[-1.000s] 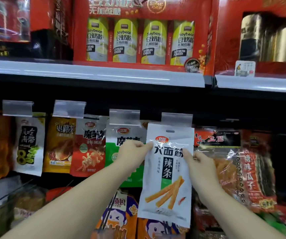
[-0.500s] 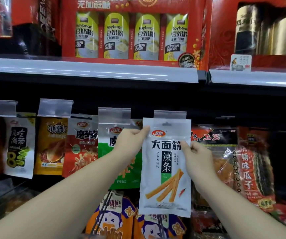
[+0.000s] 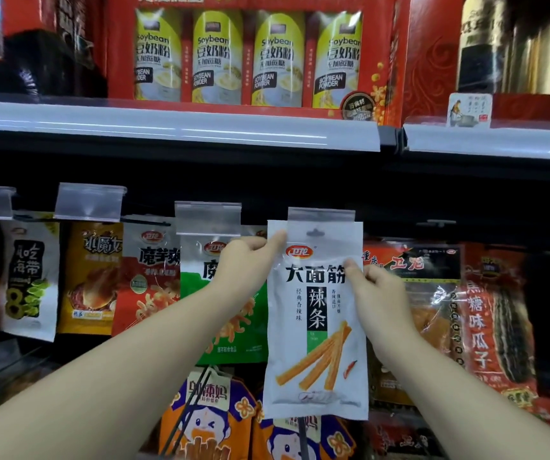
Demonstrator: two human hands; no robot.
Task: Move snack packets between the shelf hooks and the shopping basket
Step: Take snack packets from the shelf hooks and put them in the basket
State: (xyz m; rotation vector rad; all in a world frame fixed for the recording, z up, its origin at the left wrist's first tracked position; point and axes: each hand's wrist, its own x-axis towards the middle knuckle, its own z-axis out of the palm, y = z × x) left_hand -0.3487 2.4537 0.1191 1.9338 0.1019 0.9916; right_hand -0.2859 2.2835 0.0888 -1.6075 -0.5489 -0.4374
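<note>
1. The white packet (image 3: 316, 320) is held up in front of the hook row, upright, its top edge tucked just under a clear tag holder (image 3: 321, 218).
2. Its upper left corner is pinched by the left hand (image 3: 245, 260), thumb on the front, the other fingers curled behind.
3. Its right edge, just below the logo, is pinched by the right hand (image 3: 378, 293), thumb pressed on the printed face, fingers curled behind the packet.
4. The hang hole near the packet's top is seen below the tag holder; whether a hook passes through it cannot be told.
5. Just left of the packet, a green packet (image 3: 230, 327) is seen hanging, partly covered by the left forearm.
6. Further left along the row, a red packet (image 3: 147, 277), a yellow packet (image 3: 91, 277) and a seaweed packet (image 3: 29, 277) are seen hanging.
7. Behind the right hand, a clear packet (image 3: 433, 293) is seen hanging.
8. On the shelf (image 3: 167, 127) above, a red soybean box (image 3: 253, 54) is seen standing.
9. Below the white packet, orange packets (image 3: 207, 419) are seen on a lower row.
</note>
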